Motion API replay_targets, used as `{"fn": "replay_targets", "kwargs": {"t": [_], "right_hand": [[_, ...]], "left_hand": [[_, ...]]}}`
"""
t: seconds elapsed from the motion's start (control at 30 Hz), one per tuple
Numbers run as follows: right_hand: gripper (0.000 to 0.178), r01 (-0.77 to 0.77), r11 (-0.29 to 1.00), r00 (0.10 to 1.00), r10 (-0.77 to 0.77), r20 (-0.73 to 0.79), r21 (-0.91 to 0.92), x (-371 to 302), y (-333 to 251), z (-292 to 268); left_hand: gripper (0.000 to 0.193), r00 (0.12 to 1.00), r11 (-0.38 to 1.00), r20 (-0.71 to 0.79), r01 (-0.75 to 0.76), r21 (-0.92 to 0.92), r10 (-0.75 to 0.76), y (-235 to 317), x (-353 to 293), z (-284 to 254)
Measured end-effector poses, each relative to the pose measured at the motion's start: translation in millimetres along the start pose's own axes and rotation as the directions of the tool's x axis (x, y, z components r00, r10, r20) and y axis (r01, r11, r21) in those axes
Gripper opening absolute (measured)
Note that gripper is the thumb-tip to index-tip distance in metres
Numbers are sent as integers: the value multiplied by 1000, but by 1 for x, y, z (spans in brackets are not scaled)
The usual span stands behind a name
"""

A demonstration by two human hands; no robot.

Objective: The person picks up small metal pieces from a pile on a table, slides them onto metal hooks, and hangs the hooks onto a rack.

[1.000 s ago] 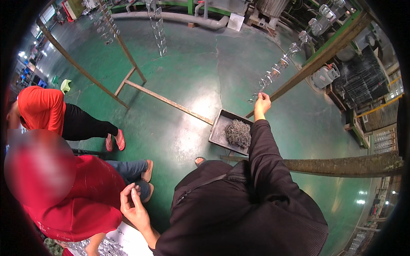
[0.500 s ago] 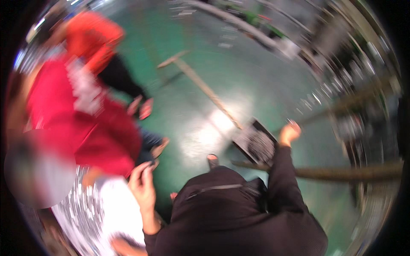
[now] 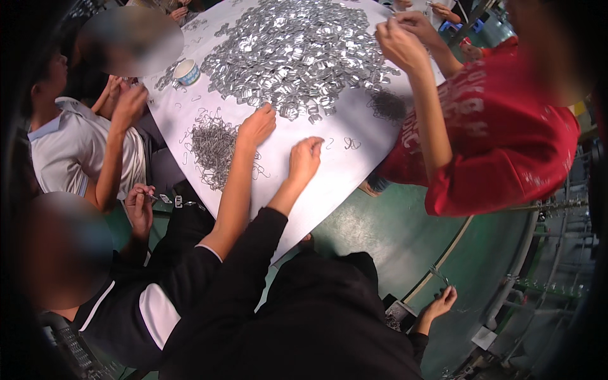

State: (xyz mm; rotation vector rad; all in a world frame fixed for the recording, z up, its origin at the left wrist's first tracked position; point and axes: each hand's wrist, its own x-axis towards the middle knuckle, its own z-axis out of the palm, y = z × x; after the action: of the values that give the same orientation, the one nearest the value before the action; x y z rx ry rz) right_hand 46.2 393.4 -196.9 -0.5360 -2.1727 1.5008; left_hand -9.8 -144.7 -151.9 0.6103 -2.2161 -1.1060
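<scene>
My left hand reaches over the white tabletop, thumb and fingers pinched together. Whatever sits between the fingertips is too small to make out. A few loose wire hooks lie just right of it. Low on the right, away from the table, my right hand is closed on a thin, bent metal wire piece that sticks up from the fingers. Beyond my left hand spreads a large heap of shiny metal buckle-like pieces. A tangle of grey wire hooks lies to its left.
A co-worker's arm crosses close beside my left forearm. A person in red stands at the right table edge; others work on the left. A paper cup and a dark wire pile are on the table. A dustpan stands on the green floor.
The view has swung from the floor and long-handled dustpan to the table. My left hand, earlier raised at the left, is now over the tabletop. My right hand remains out to the right.
</scene>
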Motion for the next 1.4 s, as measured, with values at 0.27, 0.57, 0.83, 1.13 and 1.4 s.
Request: {"fn": "replay_targets", "kwargs": {"t": [0.27, 0.57, 0.83, 1.13, 1.4], "right_hand": [[5, 214, 976, 766, -199, 611, 49, -11, -110, 131], [6, 415, 841, 77, -413, 907, 348, -16, -199, 228], [6, 401, 803, 60, -503, 862, 440, -33, -210, 243], [8, 515, 732, 73, -555, 829, 445, -70, -207, 224], [12, 585, 648, 17, -611, 792, 487, -105, -204, 211]], "left_hand": [[33, 957, 854, -199, 280, 439, -211, -33, 76, 45], [19, 931, 935, -97, 342, -97, -351, -18, 45, 36], [17, 830, 704, 152, 540, -461, -538, 109, -87, 15], [15, 867, 767, 16, 449, -458, -498, 147, -136, -3], [13, 910, 835, -63, 348, -426, -411, 135, -166, -28]]}}
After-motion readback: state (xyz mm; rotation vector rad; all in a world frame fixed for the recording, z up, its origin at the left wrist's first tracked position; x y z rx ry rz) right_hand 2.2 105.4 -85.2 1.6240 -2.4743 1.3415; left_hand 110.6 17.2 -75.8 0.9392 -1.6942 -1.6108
